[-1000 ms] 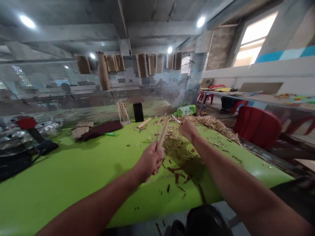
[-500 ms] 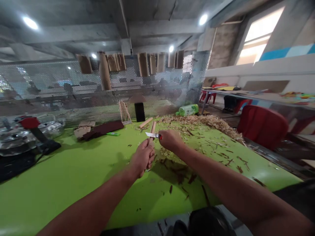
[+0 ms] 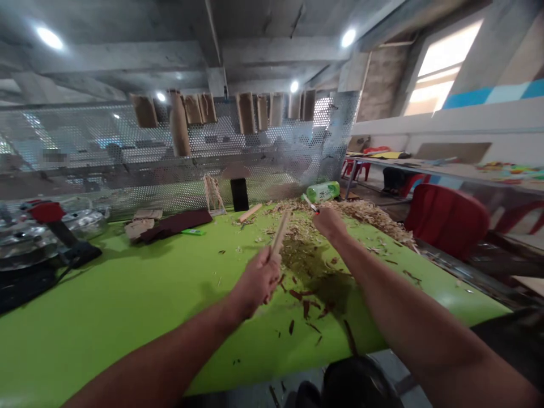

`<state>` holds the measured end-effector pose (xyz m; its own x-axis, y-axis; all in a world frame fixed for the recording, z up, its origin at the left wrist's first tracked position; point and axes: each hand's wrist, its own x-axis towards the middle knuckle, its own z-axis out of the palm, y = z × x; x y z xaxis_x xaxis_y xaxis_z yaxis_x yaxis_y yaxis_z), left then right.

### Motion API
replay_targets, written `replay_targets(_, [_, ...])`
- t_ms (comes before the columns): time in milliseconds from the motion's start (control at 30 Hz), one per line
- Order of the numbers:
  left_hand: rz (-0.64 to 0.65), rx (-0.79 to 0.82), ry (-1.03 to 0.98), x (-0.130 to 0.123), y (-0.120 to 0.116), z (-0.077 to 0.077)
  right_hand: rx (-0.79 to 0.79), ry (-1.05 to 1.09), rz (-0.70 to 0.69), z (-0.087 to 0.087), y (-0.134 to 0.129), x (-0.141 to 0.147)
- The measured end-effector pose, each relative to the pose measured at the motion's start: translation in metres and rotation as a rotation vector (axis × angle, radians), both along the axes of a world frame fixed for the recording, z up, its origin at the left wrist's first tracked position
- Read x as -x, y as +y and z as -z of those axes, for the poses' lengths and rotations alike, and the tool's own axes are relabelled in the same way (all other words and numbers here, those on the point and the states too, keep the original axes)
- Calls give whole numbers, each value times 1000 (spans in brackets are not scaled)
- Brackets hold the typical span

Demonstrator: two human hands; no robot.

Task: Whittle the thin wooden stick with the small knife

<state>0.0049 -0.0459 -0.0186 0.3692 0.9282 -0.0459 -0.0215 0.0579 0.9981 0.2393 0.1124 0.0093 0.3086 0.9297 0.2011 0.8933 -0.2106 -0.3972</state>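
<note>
My left hand [image 3: 258, 281] is closed around the lower end of a pale wooden stick [image 3: 280, 235], which points up and away from me. Over to the right, my right hand [image 3: 330, 222] grips a utility knife [image 3: 314, 208] by its handle; a bit of red shows at the fist. The knife's blade points away toward a green plastic bottle [image 3: 323, 191] and is apart from the stick. Below both hands, pale shavings and dark bark strips [image 3: 306, 306] lie on the green tabletop [image 3: 140, 317].
A second wooden stick [image 3: 250, 212] lies near a black phone-like slab [image 3: 239, 194] propped against the perforated metal screen [image 3: 272, 164]. Wood shavings [image 3: 378, 218] are heaped along the right edge. A red-and-black power tool [image 3: 51, 218] stands at left; a red chair [image 3: 444, 218] is at right.
The knife has left the stick, moving right and away with my right hand. My left hand and the stick have shifted slightly right, and the stick is turned differently.
</note>
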Motion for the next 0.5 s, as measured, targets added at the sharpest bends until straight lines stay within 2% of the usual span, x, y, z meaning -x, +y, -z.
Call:
replay_targets(67, [-79,29,-66,10,15,3,-83,12,-59,4,-7,16])
replay_targets(133, [-120,41,-102,18,27,7,-157,-43,-184,9,-18,41])
replay_targets(267, [-130,18,-97,22,33,11,-150,-232,-397,15,-43,79])
replay_targets(367, [-132,-14,-66,19,29,11,-143,-317,-446,15,-49,86])
replay_targets(500, [-143,-23,-26,17,25,7,-135,-369,-436,13,-48,83])
